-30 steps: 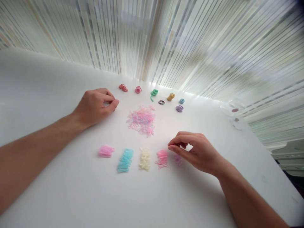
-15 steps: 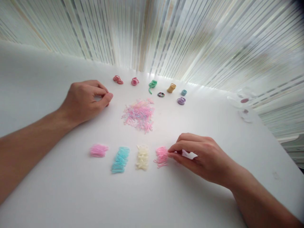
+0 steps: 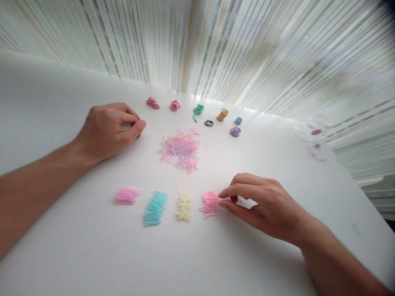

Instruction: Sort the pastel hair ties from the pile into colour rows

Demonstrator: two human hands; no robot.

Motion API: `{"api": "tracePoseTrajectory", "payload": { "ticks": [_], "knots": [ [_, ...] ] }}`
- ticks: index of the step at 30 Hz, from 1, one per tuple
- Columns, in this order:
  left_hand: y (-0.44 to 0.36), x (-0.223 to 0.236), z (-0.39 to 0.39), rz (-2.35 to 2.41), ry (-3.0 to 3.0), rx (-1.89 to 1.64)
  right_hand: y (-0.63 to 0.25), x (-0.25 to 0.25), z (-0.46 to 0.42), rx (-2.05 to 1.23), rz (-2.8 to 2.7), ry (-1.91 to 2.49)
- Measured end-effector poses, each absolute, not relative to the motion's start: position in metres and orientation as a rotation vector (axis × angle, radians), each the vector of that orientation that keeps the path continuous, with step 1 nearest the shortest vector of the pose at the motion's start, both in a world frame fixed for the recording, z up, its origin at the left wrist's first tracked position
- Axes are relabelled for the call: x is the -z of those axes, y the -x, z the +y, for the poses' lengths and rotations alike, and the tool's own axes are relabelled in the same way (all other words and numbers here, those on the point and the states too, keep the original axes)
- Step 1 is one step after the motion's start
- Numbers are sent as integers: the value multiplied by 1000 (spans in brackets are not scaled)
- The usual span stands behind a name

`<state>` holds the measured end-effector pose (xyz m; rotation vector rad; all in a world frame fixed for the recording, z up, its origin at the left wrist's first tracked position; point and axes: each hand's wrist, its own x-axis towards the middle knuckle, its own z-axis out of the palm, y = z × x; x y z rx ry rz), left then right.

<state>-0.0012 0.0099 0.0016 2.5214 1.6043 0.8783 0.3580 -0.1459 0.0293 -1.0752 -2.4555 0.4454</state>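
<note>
Just left of the right hand [image 3: 261,201], fingertips slightly parted, lies the bright pink bundle [image 3: 209,203]. Farther off, the left hand [image 3: 108,129] rests pinched closed.

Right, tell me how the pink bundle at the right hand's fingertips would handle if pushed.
The pink bundle would probably spread apart, since its thin strands look loosely gathered. It's likely floppy, given the curved ends at its near edge.

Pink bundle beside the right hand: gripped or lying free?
Lying free: the pink bundle rests on the table, the right hand beside it, thumb and index fingertips apart. Any contact is unclear.
</note>
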Motion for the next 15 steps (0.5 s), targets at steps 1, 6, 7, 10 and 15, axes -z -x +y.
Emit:
{"api": "tracePoseTrajectory", "payload": {
  "ticks": [1,6,7,10,15],
  "knots": [
    [1,-2,10,1602,-2523,-877,-358,-30,-146,-453,-2445,1086],
    [2,-1,11,1582,-2503,-893,-360,-31,-142,-508,-2364,1173],
    [2,0,12,1576,-2496,-903,-361,-30,-141,-508,-2343,1190],
    [3,2,14,1547,-2472,-938,-364,-23,-136,-473,-2265,1241],
    [5,8,18,1527,-2438,-971,-370,-14,-120,-461,-2105,1392]
  ]
}}
